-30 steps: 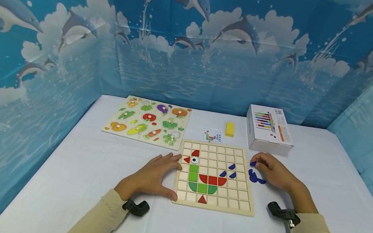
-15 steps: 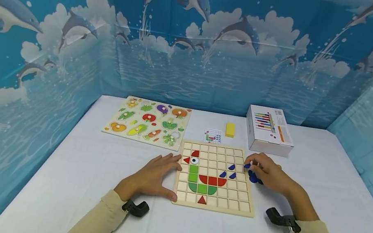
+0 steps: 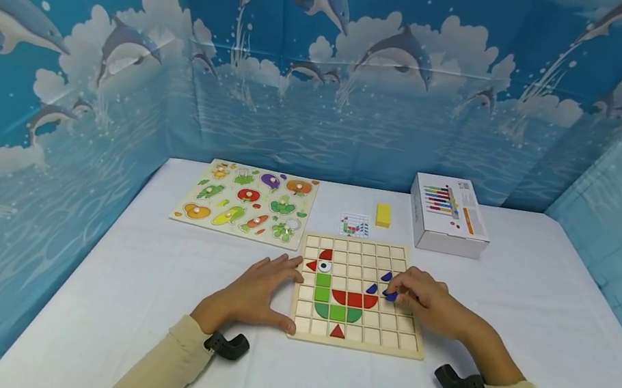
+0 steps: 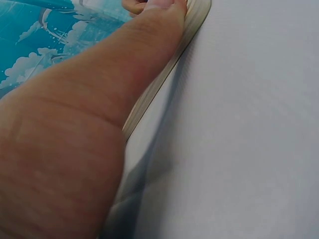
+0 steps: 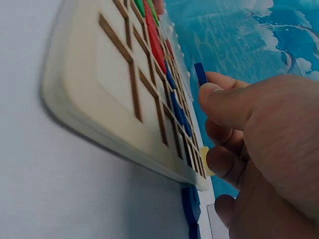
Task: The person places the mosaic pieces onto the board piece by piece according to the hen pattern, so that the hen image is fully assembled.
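Observation:
A wooden grid board [image 3: 379,338] lies on the white table with red, green and blue pieces in its cells and a round eye piece [image 3: 324,266]. My left hand [image 3: 256,292] rests at the board's left edge, thumb and fingers spread apart and touching the rim. Over the right part of the board, my right hand [image 3: 429,301] pinches a blue piece [image 5: 200,73] between thumb and index finger, raised above the cells. Near it sit blue half-round pieces [image 3: 372,289] in the grid. In the right wrist view, loose blue pieces [image 5: 190,204] lie beside the board; the head view hides them behind the hand.
Behind the board lie a small pattern card [image 3: 354,225] and a yellow block [image 3: 383,215]. A white box [image 3: 449,217] stands at the back right. The vegetable puzzle board [image 3: 247,202] is at the back left. Dolphin-print cloth [image 3: 312,118] surrounds the table.
From the loose blue pieces at the right, my right hand has moved left over the board, carrying one blue piece. My left hand stays at the board's edge.

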### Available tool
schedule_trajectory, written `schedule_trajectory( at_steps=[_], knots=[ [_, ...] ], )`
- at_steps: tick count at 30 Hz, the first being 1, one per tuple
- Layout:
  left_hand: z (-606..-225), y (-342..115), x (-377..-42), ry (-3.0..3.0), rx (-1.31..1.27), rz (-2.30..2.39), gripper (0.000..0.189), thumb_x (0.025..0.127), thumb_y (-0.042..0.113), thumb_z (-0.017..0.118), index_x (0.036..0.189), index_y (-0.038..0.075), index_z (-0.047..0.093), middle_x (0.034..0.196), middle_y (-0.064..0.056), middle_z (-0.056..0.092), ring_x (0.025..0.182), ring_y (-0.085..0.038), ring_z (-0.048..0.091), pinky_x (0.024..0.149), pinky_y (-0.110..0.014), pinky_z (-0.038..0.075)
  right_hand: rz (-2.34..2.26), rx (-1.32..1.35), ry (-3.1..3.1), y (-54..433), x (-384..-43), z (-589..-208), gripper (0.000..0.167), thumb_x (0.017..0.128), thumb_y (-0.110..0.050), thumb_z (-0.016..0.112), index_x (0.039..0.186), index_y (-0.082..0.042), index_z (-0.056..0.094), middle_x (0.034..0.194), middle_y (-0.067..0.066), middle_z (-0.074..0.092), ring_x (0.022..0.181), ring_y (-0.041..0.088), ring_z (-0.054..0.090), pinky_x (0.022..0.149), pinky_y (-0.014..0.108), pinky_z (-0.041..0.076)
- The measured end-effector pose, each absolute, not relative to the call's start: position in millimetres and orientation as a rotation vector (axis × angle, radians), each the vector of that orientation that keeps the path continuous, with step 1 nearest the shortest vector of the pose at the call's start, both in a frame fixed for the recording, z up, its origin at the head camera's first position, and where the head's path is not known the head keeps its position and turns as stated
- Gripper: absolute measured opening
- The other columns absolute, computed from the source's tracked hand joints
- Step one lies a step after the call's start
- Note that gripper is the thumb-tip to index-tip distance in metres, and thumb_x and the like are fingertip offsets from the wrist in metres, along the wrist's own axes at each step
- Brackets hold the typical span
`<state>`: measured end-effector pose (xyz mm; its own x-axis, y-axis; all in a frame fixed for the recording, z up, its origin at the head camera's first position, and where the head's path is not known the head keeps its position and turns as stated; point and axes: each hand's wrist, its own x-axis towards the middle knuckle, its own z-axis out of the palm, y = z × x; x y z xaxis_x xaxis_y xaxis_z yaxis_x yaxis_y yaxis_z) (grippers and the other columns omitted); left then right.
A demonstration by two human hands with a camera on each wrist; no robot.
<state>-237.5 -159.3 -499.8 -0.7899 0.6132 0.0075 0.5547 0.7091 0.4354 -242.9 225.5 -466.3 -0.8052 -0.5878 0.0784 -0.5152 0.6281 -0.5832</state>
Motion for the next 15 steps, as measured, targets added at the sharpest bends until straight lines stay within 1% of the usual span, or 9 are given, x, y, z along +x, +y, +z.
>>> schedule_trajectory(
  at_steps=[3,7,15],
  knots=[
    [-500.2,-159.4,-237.7,2.775,0.956,0.641,0.087,0.069,0.077,0.076,0.136,0.029,0.049,0.167,0.005,0.019,0.153,-0.020,0.011,0.122,-0.043,0.008,-0.876,-0.920,2.718,223.9,-241.1,-469.6,0.019,0.099,-0.010,0.065,0.109,-0.026,0.064,0.105,-0.010,0.056,0.102,0.017,0.047,0.077,0.042,0.031],
    [-500.7,-159.6,-238.5,2.774,0.963,0.648,0.087,0.069,0.078,0.075,0.136,0.028,0.050,0.167,0.005,0.020,0.153,-0.021,0.011,0.122,-0.043,0.008,-0.841,-0.912,2.717,222.5,-239.5,-472.6,0.020,0.098,-0.011,0.067,0.108,-0.028,0.066,0.108,-0.009,0.056,0.106,0.018,0.049,0.077,0.042,0.032],
    [-502.1,-160.8,-240.0,2.773,0.971,0.656,0.089,0.067,0.081,0.072,0.136,0.029,0.050,0.167,0.005,0.021,0.153,-0.021,0.012,0.122,-0.044,0.009,-0.853,-0.927,2.694,223.6,-241.4,-474.5,0.020,0.098,-0.011,0.068,0.109,-0.028,0.068,0.104,-0.009,0.055,0.098,0.016,0.048,0.075,0.042,0.031]
  ],
)
